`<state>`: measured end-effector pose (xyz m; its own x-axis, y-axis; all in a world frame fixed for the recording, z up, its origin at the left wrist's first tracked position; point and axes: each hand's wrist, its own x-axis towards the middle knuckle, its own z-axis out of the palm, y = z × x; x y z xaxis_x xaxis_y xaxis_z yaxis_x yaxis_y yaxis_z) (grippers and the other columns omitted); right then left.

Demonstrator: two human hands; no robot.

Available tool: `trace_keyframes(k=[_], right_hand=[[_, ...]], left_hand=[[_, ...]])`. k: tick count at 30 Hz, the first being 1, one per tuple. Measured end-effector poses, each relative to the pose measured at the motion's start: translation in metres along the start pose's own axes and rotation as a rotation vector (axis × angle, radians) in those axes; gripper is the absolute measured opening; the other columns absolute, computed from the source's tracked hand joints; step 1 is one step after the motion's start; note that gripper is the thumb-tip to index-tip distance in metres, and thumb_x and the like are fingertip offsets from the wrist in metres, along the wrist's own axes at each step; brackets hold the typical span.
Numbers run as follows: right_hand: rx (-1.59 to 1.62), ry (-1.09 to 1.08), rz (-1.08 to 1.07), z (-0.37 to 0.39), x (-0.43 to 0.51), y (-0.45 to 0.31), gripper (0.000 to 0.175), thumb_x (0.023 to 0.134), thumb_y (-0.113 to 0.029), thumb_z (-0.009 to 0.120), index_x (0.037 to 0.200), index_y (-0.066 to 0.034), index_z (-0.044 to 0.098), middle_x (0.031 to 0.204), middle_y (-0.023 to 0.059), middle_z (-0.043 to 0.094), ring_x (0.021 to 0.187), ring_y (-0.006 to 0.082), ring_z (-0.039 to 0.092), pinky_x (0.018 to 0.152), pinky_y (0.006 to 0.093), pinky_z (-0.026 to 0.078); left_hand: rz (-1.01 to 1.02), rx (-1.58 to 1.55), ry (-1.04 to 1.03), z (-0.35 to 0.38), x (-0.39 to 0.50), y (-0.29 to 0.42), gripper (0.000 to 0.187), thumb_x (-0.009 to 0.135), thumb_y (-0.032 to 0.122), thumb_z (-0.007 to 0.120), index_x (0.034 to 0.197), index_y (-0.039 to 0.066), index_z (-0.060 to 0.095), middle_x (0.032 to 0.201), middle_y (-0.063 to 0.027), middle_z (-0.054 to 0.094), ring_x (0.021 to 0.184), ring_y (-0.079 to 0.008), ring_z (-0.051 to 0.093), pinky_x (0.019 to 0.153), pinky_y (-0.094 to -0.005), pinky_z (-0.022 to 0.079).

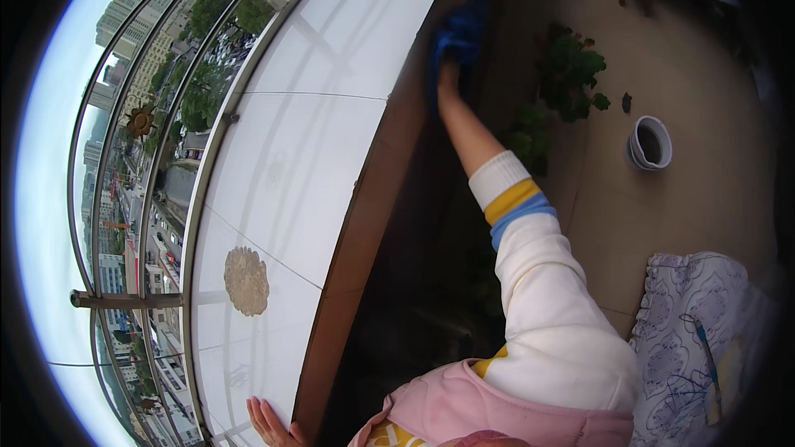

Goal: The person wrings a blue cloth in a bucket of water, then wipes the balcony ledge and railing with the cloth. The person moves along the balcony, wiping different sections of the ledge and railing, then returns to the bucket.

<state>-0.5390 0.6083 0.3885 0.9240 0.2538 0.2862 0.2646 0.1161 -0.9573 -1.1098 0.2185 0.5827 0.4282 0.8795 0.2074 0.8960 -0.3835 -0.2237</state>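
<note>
My right arm stretches far forward along the brown tiled side face (348,248) of a parapet. My right hand (449,68) is mostly hidden by a bunched blue cloth (461,34), which it holds against that brown face; both are blurred. Beside me, my left hand (272,425) rests on the white tiled ledge (298,155) at its inner edge, fingers extended and nothing held. A beige patch with a scalloped outline (246,281) marks the ledge top ahead of my left hand.
A metal railing (130,301) borders the ledge's outer side, high above streets and buildings. Leafy potted plants (571,71) stand below on the right. A white bucket (649,144) sits on the tiled floor, and a patterned cloth (677,323) with a ruffled edge lies nearer.
</note>
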Motion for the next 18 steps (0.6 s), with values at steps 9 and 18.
trace_keyframes(k=[9, 18], right_hand=[[0.250, -0.407, -0.490, -0.170, -0.236, -0.178, 0.028, 0.080, -0.002, 0.047, 0.108, 0.0012, 0.049, 0.118, 0.0184, 0.044, 0.110, 0.0340, 0.042, 0.093, 0.0377, 0.035], [-0.600, -0.463, -1.460, -0.299, -0.152, -0.350, 0.030, 0.085, -0.030, 0.049, 0.106, -0.0082, 0.052, 0.106, 0.0110, 0.056, 0.093, 0.0245, 0.055, 0.082, 0.0321, 0.043]], left_hand=[[-0.102, -0.098, -0.004, 0.003, 0.002, 0.011, 0.056, 0.089, 0.042, 0.036, 0.128, 0.002, 0.035, 0.133, -0.0188, 0.033, 0.124, -0.0394, 0.027, 0.100, -0.0481, 0.023], [0.095, -0.702, 0.358, -0.012, 0.012, 0.081, 0.044, 0.084, 0.030, 0.053, 0.120, 0.005, 0.048, 0.125, -0.0126, 0.045, 0.121, -0.0330, 0.036, 0.096, -0.0394, 0.033]])
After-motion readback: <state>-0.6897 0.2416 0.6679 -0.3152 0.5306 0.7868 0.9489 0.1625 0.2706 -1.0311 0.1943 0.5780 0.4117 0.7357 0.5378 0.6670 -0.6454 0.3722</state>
